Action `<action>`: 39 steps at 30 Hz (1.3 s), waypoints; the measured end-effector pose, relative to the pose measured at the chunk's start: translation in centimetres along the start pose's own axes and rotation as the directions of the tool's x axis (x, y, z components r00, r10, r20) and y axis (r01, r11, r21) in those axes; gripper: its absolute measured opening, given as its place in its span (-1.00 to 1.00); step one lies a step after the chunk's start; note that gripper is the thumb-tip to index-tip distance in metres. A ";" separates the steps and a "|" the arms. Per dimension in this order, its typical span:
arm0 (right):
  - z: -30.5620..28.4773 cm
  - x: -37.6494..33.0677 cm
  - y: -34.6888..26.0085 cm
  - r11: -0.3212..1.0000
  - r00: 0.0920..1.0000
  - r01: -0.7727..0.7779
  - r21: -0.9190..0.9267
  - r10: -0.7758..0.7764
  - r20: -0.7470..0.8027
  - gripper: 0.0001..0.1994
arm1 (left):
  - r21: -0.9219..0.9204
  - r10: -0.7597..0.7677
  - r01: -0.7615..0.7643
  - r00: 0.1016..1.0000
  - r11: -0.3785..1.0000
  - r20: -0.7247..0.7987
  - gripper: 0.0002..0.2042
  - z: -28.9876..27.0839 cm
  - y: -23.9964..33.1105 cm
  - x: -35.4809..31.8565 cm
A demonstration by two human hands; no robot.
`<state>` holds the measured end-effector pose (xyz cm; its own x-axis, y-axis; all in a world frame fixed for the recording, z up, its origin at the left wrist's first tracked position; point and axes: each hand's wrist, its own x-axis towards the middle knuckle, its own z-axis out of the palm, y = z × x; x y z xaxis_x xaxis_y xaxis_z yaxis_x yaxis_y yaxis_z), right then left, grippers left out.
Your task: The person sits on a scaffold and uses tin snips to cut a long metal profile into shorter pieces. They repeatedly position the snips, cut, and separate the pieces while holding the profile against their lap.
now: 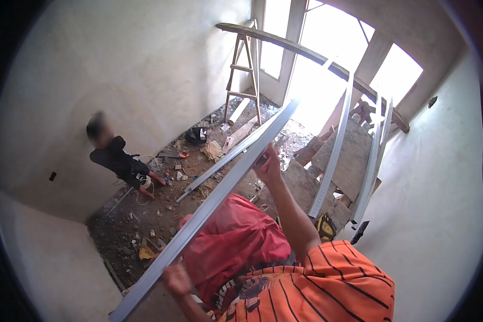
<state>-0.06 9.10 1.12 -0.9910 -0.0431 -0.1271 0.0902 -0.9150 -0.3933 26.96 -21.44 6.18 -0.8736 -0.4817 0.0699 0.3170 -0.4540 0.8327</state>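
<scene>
- Head view: we are holding a long grey metal strip (204,214), running diagonally from the lower left of the frame toward the bright opening (316,107) at upper centre.
- Our left hand (176,280) is touching the edge near the lower end; its fingers are partly hiding, so we cannot tell whether they are clamping.
- Our right hand (268,166) is meeting the same edge above centre, something small and red showing by its fingers; we cannot tell how firmly they are closing.
- By our judgement, we should be spacing both hands widely so the strip is not sagging or twisting.
- We should be minding both ends, since a person in black (124,161) is standing at left and pale strips (336,150) are lying at right.
</scene>
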 end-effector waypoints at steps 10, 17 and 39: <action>1.2 -6.9 -1.6 0.998 0.997 0.056 0.022 -0.055 -0.057 -0.65 | 0.001 -0.568 0.681 0.609 0.732 0.554 -0.36 9.5 -3.4 2.2; -3.2 -5.0 -4.8 0.991 0.992 0.107 -0.084 -0.112 -0.063 -0.71 | 0.087 -0.743 0.973 0.103 0.212 0.661 -0.25 6.2 0.0 0.3; -9.1 6.8 -10.5 0.965 0.962 0.161 -0.207 -0.200 -0.184 -0.51 | 0.532 -0.852 0.701 0.213 0.475 0.479 -0.43 12.3 -6.1 -1.1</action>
<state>-6.80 22.06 -3.86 -0.9535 0.2154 -0.2109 -0.0520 -0.8066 -0.5889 21.43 -8.99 7.81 -0.6328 0.6433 -0.4310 -0.6583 -0.1540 0.7368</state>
